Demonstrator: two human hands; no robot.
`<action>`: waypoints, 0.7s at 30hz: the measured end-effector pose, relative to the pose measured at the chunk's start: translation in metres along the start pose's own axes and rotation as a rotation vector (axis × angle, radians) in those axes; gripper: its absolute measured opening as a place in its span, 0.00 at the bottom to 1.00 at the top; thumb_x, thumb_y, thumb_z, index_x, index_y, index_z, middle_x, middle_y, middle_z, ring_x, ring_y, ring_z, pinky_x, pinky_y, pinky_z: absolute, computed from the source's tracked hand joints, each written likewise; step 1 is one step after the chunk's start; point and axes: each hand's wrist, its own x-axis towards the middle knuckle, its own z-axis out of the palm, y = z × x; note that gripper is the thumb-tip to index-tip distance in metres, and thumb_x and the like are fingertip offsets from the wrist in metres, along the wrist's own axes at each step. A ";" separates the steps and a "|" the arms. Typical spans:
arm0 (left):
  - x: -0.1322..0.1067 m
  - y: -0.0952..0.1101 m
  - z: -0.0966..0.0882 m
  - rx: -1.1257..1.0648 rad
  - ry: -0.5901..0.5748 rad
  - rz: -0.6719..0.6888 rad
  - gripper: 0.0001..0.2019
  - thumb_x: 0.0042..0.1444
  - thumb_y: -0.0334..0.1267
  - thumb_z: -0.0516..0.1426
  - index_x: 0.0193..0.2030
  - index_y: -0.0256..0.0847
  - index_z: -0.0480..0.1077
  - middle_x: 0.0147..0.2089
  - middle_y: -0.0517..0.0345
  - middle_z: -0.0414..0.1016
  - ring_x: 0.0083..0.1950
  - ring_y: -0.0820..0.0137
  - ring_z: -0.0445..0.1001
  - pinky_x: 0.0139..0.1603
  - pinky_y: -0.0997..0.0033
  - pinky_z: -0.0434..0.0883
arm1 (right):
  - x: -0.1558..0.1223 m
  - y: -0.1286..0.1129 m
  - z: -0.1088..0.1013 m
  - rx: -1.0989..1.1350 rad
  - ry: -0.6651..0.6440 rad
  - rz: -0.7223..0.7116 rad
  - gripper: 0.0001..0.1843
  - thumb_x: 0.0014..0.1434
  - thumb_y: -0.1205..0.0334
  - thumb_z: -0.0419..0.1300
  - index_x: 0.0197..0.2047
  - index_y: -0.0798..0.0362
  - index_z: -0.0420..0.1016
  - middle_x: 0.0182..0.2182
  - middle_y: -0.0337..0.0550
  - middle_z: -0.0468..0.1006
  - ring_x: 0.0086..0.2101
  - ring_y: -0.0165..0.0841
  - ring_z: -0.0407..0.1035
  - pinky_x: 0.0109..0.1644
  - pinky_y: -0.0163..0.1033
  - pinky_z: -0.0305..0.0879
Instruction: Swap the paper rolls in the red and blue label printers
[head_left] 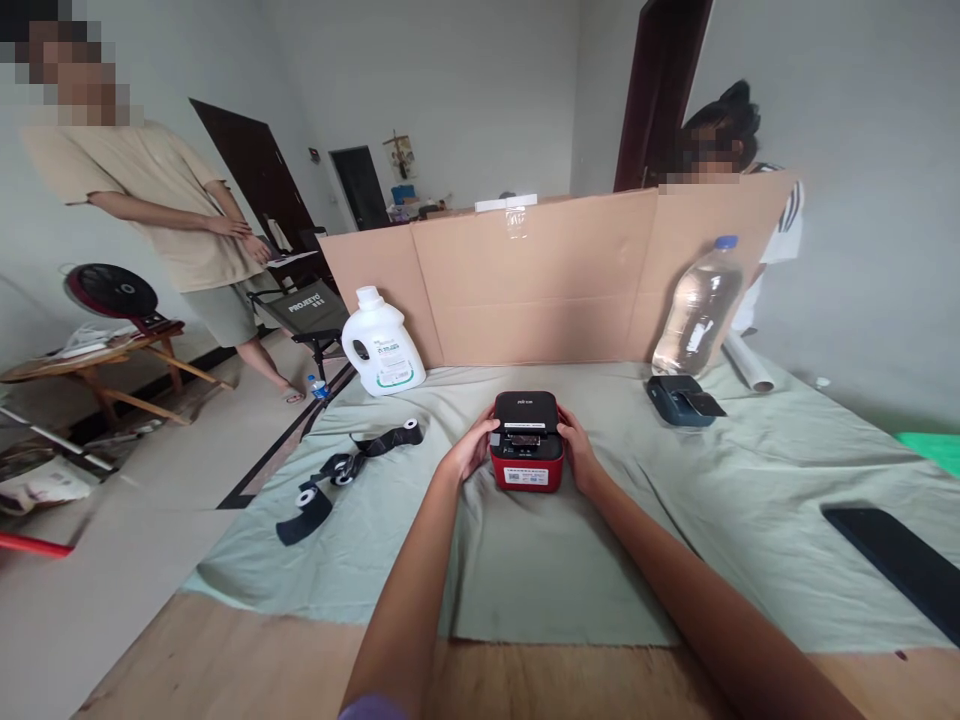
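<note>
A small red and black label printer [526, 440] sits on the pale green cloth [675, 520] in the middle of the table. My left hand [469, 450] clasps its left side, fingers curled against the casing. My right hand [576, 447] grips its right side the same way. Both forearms reach forward from the near edge. To the left on the cloth lies a loose black ribbon with its rolls [346, 470].
A white detergent jug [380, 343], a clear water bottle [697, 308], a dark blue device [682, 400] and a white paper roll [745, 362] stand before a cardboard screen [555, 270]. A black flat object [900, 560] lies right. One person stands at left, another behind the cardboard.
</note>
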 end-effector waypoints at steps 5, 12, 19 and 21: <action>-0.001 0.002 0.003 0.030 0.019 -0.030 0.34 0.58 0.52 0.60 0.70 0.48 0.62 0.65 0.53 0.73 0.64 0.54 0.72 0.63 0.54 0.71 | 0.001 0.001 -0.003 -0.011 -0.016 0.036 0.27 0.60 0.48 0.61 0.61 0.41 0.72 0.62 0.37 0.73 0.65 0.43 0.61 0.71 0.55 0.54; -0.007 0.007 0.004 0.101 0.046 -0.068 0.42 0.48 0.40 0.62 0.72 0.52 0.58 0.64 0.54 0.73 0.56 0.57 0.77 0.51 0.60 0.76 | 0.004 -0.003 0.001 -0.044 0.031 0.060 0.29 0.49 0.59 0.61 0.57 0.43 0.76 0.58 0.39 0.77 0.62 0.46 0.64 0.70 0.56 0.55; -0.005 0.003 0.001 0.114 0.037 -0.021 0.39 0.49 0.40 0.60 0.71 0.52 0.59 0.63 0.55 0.74 0.58 0.58 0.75 0.53 0.59 0.75 | -0.003 0.000 0.000 -0.049 0.018 0.002 0.27 0.54 0.54 0.62 0.58 0.43 0.75 0.60 0.39 0.75 0.64 0.45 0.63 0.71 0.55 0.54; -0.003 0.001 -0.002 0.120 0.030 -0.011 0.38 0.50 0.41 0.60 0.70 0.52 0.61 0.64 0.55 0.73 0.60 0.57 0.74 0.57 0.57 0.74 | -0.003 0.003 -0.002 -0.036 0.009 -0.004 0.27 0.56 0.52 0.62 0.59 0.43 0.75 0.61 0.39 0.75 0.64 0.45 0.63 0.71 0.55 0.54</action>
